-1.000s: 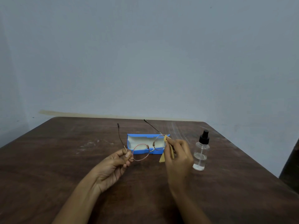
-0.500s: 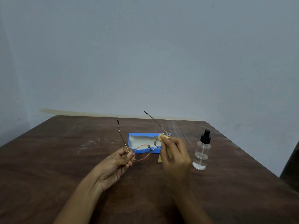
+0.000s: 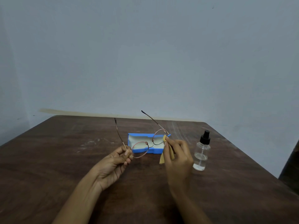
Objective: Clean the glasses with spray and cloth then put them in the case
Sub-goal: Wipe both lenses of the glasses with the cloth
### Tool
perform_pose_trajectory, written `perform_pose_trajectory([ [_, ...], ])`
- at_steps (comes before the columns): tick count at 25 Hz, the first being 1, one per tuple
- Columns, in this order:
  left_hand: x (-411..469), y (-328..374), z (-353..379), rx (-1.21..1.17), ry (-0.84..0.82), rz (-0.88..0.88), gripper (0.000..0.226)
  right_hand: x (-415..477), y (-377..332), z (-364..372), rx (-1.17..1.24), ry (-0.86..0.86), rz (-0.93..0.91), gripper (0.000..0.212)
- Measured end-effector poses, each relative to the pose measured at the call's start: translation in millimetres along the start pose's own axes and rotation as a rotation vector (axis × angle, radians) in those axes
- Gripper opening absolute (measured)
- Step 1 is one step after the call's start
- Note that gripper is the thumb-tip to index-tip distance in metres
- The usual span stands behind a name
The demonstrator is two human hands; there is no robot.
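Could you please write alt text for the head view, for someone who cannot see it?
A person holds thin-framed glasses above a brown table: the left hand pinches the frame's corner while the right hand presses a yellow cloth to the other lens. An open blue case lies behind; a spray bottle stands right.

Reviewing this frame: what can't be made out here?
Head view, the only one:
- cloth: mostly hidden behind the right hand, so its full size is unclear.
- glasses: the lenses are too small to show smudges or spray.
- case: its right end is hidden by the cloth and the right hand.
- dark object: cut off by the right edge, so it cannot be identified.
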State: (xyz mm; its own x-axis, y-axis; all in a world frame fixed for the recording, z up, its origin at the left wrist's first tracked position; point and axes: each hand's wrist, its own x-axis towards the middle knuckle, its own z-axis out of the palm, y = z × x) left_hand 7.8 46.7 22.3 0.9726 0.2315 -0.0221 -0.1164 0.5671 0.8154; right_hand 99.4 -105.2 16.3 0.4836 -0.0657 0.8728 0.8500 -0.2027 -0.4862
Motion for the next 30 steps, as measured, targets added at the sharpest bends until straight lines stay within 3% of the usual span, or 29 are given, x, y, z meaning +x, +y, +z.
perform_pose_trajectory([
  [3,1,-1,-2,-0.028,-0.020,0.004,0.053,-4,0,3,0.007,-0.037,-0.013,0.019],
  [6,2,-2,-1,-0.018,0.029,-0.023,0.021,-7,-2,7,0.031,-0.084,-0.044,0.023],
  [10,3,-3,1,-0.030,0.029,-0.015,0.020,-9,-3,10,0.061,-0.122,-0.084,0.022],
  [12,0,-2,2,-0.034,-0.009,-0.020,0.038,-9,-4,9,0.049,-0.131,-0.099,0.022],
  [15,3,-4,0,-0.025,0.030,-0.007,0.023,-8,-3,7,0.041,-0.110,-0.063,0.023],
  [19,2,-4,3,0.025,0.038,-0.006,0.028,-5,1,4,0.012,-0.074,-0.009,0.018],
  [30,0,-4,10,0.171,0.053,0.014,0.026,-2,-5,5,0.029,-0.044,-0.102,0.022],
])
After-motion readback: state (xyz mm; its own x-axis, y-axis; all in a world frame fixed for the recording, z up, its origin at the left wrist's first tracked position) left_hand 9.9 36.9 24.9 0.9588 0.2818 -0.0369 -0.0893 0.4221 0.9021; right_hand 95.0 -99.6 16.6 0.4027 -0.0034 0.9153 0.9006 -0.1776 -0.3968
